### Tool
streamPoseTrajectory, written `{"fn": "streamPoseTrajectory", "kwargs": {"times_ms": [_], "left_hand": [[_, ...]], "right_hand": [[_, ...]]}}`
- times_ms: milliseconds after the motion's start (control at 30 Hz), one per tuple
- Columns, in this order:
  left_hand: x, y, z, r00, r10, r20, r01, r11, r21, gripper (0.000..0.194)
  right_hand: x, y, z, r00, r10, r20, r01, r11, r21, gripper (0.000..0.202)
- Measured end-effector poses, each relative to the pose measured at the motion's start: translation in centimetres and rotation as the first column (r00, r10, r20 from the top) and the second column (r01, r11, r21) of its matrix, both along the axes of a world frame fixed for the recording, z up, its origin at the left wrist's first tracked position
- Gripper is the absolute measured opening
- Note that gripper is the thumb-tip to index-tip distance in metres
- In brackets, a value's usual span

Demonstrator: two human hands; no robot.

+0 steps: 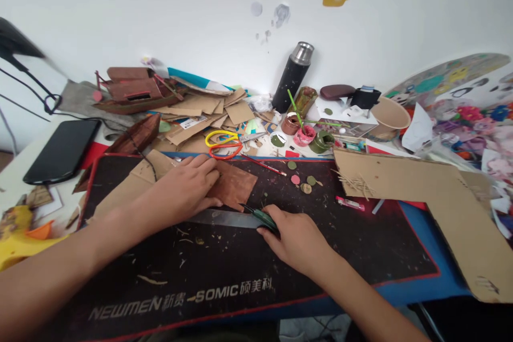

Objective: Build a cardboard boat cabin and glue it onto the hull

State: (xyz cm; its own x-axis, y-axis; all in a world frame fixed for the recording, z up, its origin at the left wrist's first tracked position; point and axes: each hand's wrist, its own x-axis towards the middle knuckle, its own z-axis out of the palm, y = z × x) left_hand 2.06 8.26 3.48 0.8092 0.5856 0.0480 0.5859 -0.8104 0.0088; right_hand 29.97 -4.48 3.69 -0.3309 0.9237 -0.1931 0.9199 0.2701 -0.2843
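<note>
My left hand (188, 184) lies over a brown-painted piece of cardboard (236, 184) on the dark desk mat, fingers flat and thumb apart, pressing it down. My right hand (298, 238) is closed around a green craft knife (262, 217), whose thin tip touches the lower edge of the painted cardboard. A clear ruler (224, 219) lies just below that edge, partly under the knife. Beneath my left forearm rests a plain cardboard piece (124, 184). Yellow-and-orange scissors (224, 143) and a red pencil (264, 164) lie just beyond the cardboard.
Cardboard scraps (200, 112) and brown model boats (136, 91) crowd the back left. Paint jars (304, 136) stand before a black thermos (292, 75). A large cardboard piece (401, 173) covers the mat's right side. At left are a phone (62, 150) and a yellow glue gun (20, 235).
</note>
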Motion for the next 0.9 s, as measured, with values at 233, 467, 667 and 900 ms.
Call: {"fn": "streamPoseTrajectory", "kwargs": {"times_ms": [233,467,667,900], "left_hand": [[-1.8,-1.8,0.4,0.988,0.113,0.108,-0.1,0.988,-0.117,0.056],[-2.4,-2.9,0.8,0.933,0.241,0.267,-0.19,0.96,-0.203,0.04],[-1.1,-2.0,0.7,0.931,0.209,0.301,-0.159,0.971,-0.18,0.051],[-0.4,0.8,-1.7,0.953,0.119,0.279,-0.054,0.972,-0.227,0.05]], "right_hand": [[0.2,0.6,0.1,1.0,0.012,-0.01,-0.012,1.0,-0.013,0.025],[0.9,1.5,0.9,1.0,0.005,-0.002,-0.005,0.999,0.053,0.027],[1.0,2.3,1.3,0.998,-0.008,0.055,0.002,0.995,0.1,0.028],[1.2,1.5,0.9,0.999,0.018,0.037,-0.019,1.0,0.023,0.026]]}}
